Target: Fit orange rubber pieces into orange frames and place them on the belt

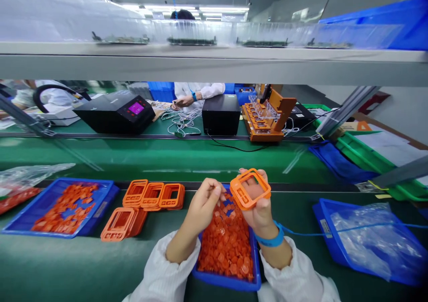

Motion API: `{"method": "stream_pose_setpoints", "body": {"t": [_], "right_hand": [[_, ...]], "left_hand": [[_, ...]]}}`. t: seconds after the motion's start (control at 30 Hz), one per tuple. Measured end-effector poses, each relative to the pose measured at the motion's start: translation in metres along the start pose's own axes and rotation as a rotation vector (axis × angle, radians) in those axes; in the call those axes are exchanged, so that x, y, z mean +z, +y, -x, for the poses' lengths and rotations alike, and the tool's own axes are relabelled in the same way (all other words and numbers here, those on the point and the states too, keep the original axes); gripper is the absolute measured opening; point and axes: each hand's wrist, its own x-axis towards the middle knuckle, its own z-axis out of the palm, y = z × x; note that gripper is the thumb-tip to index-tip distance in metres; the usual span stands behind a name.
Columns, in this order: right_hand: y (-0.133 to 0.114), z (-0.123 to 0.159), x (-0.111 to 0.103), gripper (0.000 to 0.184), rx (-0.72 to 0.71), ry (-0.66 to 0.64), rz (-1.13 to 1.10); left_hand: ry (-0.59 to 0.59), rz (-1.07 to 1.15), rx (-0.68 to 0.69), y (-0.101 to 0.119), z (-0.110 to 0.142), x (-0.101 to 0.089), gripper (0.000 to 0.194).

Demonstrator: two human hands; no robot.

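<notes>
Green bench (60, 266) — right hand (260, 214) holds orange frame (240, 186), left hand (205, 204) nearby.

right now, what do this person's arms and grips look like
The left grip and right grip are ungloved. White sleeves, loose and gathered at the ends, stop short of the wrists. The right one wears a blue band with a blue cord.

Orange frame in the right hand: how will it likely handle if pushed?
The orange frame is probably light, with thin bars around a large opening. It seems fairly stiff, showing no obvious bend in the right hand.
</notes>
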Motion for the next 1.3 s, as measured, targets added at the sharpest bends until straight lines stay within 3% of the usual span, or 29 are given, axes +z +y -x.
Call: {"method": "stream_pose_setpoints", "body": {"t": [0.07, 0.23, 0.37, 0.57, 0.73, 0.83, 1.03, 1.3], "right_hand": [[0.002, 0.001, -0.001, 0.079, -0.023, -0.036, 0.04], [0.003, 0.006, -0.001, 0.079, -0.08, -0.171, 0.159], [0.003, 0.01, -0.003, 0.078, -0.128, -0.26, 0.288], [0.006, 0.012, -0.008, 0.077, -0.201, -0.31, 0.39], [0.006, 0.012, -0.005, 0.074, -0.209, -0.322, 0.399], [0.005, 0.009, -0.003, 0.074, -0.219, -0.343, 0.417], [0.007, 0.01, -0.005, 0.074, -0.137, -0.292, 0.389], [0.003, 0.007, -0.006, 0.078, -0.185, -0.217, 0.333]], "left_hand": [[-0.003, -0.022, -0.002, 0.001, 0.0, 0.0, 0.039], [0.058, -0.184, 0.205, 0.005, -0.002, 0.001, 0.026], [0.103, -0.061, 0.147, 0.001, -0.003, 0.003, 0.016], [0.03, 0.016, 0.098, 0.0, -0.005, 0.005, 0.021], [-0.097, 0.038, -0.104, 0.009, -0.004, 0.005, 0.028], [-0.154, -0.037, -0.126, 0.012, -0.005, 0.001, 0.031], [-0.057, -0.055, -0.102, 0.006, -0.002, 0.004, 0.036], [-0.005, 0.054, -0.106, 0.009, -0.002, -0.004, 0.05]]}}
